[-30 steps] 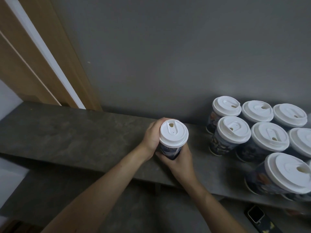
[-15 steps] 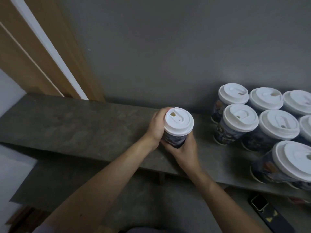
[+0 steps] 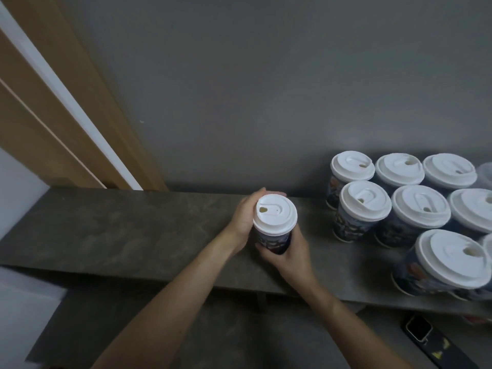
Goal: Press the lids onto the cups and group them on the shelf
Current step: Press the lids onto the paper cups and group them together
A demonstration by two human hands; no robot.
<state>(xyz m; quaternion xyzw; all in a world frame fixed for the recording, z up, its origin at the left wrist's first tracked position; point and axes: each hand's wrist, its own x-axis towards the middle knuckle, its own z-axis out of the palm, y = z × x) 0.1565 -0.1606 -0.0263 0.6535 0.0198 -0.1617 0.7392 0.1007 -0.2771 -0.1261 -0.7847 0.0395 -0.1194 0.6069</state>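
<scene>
**Item: cup (image 3: 274, 239).** Paper, with a dark blue body and a multicoloured print. You see only a short band of its wall below the lid.

**Fitting: lid (image 3: 275, 214).** White plastic, round, with a raised rim. It has an oval sip hole on its left side and a pinhole nearer the centre. It sits on the cup's mouth, and its rim looks even all round.

**Location.** The cup is over the middle of the grey, stone-patterned shelf (image 3: 119, 230), apart from the grouped cups to your right. Your right hand hides its base, so you cannot tell whether it stands on the shelf or is held just above it.

**Hands**
- Your left hand (image 3: 243, 219) is wrapped round the cup's left and far side, just under the lid's rim. Its fingertips show past the lid's far edge.
- Your right hand (image 3: 291, 253) grips the near, lower part of the wall, fingers curled round the body.
- Both hands are clamped on the cup, which sits between them. Neither covers the top of the lid.

**Also present**
- Grouped cups (image 3: 364, 206): same print and same white lids, packed close in rows at the shelf's right end, against the grey wall (image 3: 266, 89).
- Phone (image 3: 423, 334): dark, lying on the lower ledge at bottom right.
- Wooden frame (image 3: 66, 102): at upper left
</scene>
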